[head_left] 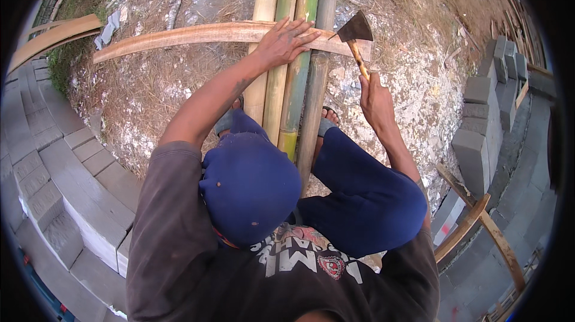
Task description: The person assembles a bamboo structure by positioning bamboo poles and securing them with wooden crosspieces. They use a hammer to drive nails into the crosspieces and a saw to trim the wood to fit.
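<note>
Outdoors in daylight, dry straw-strewn ground (150, 94) lies between grey concrete blocks (78, 196) (stacked on both sides).

matt metal hatchet head (355, 27), smooth bamboo poles (288, 76)

The ground (150, 82) is dry earth covered with pale straw and white chips. Grey paving blocks (66, 190) lie in rows at the left of this ground and form a curved border. A patch of green grass (60, 58) grows just above these blocks. Several curved wooden strips (54, 37) rest near the grass, at the upper left of the ground. Grey concrete bricks (485, 124) stand in a stack at the right side of the ground. A bent wooden slat (479, 220) leans below this stack. More thin wood pieces (515, 4) lie at the upper right, beyond the bricks.
</note>
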The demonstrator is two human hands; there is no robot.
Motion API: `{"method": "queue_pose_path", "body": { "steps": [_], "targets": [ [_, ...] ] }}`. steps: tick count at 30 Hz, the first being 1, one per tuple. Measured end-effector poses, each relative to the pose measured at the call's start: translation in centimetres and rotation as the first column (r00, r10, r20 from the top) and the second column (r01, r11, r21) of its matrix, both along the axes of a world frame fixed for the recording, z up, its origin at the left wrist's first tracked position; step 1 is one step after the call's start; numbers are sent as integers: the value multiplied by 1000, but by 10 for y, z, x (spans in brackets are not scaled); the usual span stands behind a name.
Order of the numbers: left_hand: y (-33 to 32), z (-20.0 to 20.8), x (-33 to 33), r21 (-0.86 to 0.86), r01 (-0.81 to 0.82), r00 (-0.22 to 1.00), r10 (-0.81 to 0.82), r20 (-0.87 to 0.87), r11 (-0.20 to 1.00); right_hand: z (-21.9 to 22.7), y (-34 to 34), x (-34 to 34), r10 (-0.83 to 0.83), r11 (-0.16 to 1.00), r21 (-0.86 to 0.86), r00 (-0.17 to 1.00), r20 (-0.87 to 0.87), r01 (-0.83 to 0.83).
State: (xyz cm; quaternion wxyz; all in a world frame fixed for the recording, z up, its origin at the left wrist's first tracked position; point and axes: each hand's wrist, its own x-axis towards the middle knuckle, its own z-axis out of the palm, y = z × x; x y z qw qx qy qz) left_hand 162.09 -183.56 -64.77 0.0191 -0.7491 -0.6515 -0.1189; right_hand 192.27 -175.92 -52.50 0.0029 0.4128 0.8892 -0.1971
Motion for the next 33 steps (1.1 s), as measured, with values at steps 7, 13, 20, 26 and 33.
{"method": "queue_pose_path", "body": {
  "steps": [7,13,20,26,33],
  "targets": [
    [0,-3,-1,-9,6,1000,-6,26,1000,18,-6,-12,-47,993,99,994,-103,57],
    [-1,-4,-2,6,-19,999,19,-30,1000,20,-7,-19,-15,997,78,995,-98,23],
    [1,-1,5,42,5,1000,-4,-27,999,5,-5,-18,6,995,98,1000,17,-7],
    [-4,-7,-1,94,3,999,1,-46,996,49,-5,-39,-94,961,190,884,-459,201],
    [-2,-2,-6,54,-11,998,14,-58,998,28,8,-38,-11,999,52,1000,5,11]
  ]
}}
